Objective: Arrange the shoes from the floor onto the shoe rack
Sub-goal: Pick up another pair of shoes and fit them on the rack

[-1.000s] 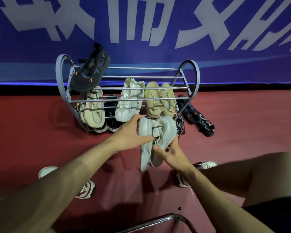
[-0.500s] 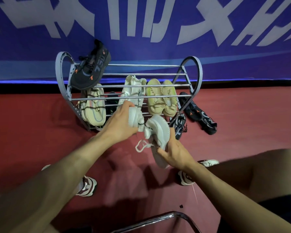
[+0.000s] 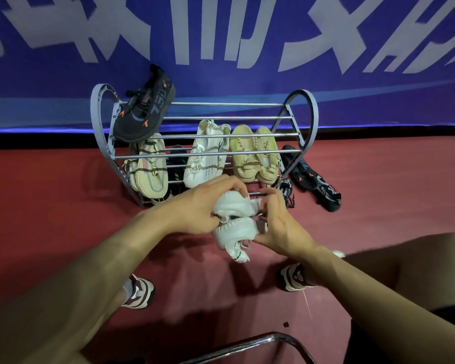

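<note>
A grey metal shoe rack (image 3: 313, 111) stands against the blue banner wall. A black sneaker (image 3: 142, 111) lies on its top left. Lower rails carry a beige knit pair (image 3: 150, 169), a white sneaker (image 3: 208, 156) and a tan pair (image 3: 255, 153). In front of the rack I hold a pair of white shoes (image 3: 234, 219), stacked one over the other. My left hand (image 3: 195, 206) grips the upper shoe from the left. My right hand (image 3: 281, 224) grips both at their right ends.
A black sneaker (image 3: 313, 177) lies on the red floor right of the rack, and another dark shoe (image 3: 285, 190) sits at the rack's right foot. My own feet in white-maroon shoes (image 3: 139, 292) rest on the floor. A chrome tube (image 3: 247, 345) crosses the bottom.
The two white shoes were side by side, toes down, then pulled apart. Now they are turned sideways and stacked, with both hands closer together and nearer the rack's bottom rail.
</note>
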